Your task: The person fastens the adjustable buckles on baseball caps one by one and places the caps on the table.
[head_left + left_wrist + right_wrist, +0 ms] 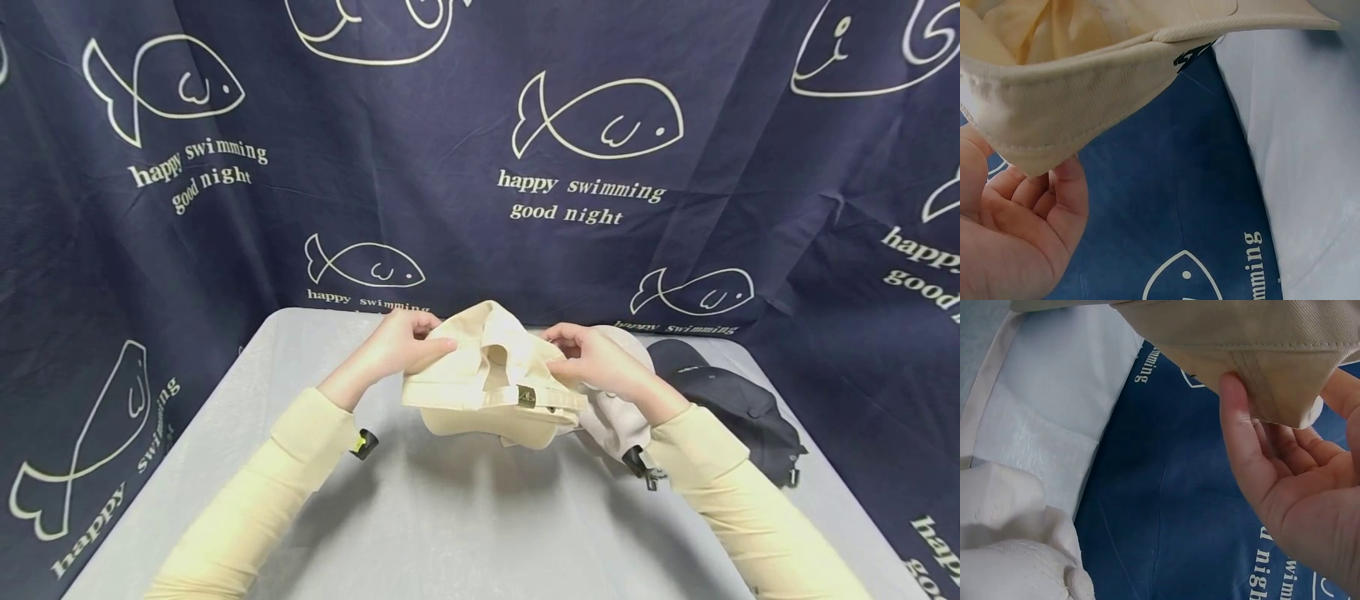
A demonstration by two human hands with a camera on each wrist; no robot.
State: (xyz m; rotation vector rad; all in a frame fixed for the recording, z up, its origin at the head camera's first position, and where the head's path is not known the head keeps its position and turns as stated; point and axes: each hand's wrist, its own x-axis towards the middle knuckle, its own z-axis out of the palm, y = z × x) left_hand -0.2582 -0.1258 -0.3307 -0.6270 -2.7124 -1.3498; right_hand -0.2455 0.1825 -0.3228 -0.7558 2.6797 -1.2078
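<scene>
A cream baseball cap (457,367) is held up above the table, its back strap and small dark tag facing me and its brim below. My left hand (401,342) pinches the crown on the left side, thumb in front. On the other side my right hand (600,358) pinches the crown's fabric. The left wrist view shows the left hand (1029,219) with curled fingers at the cap's crown, and part of the cap's inside. In the right wrist view, the fingers of the right hand (1297,487) touch the beige crown.
Right of the held cap, a pale off-white cap (618,417) lies on the grey-white table (315,533), partly hidden by the right forearm. Beyond it sits a black cap (735,400) near the right edge. A navy curtain (450,167) with fish drawings hangs behind the table.
</scene>
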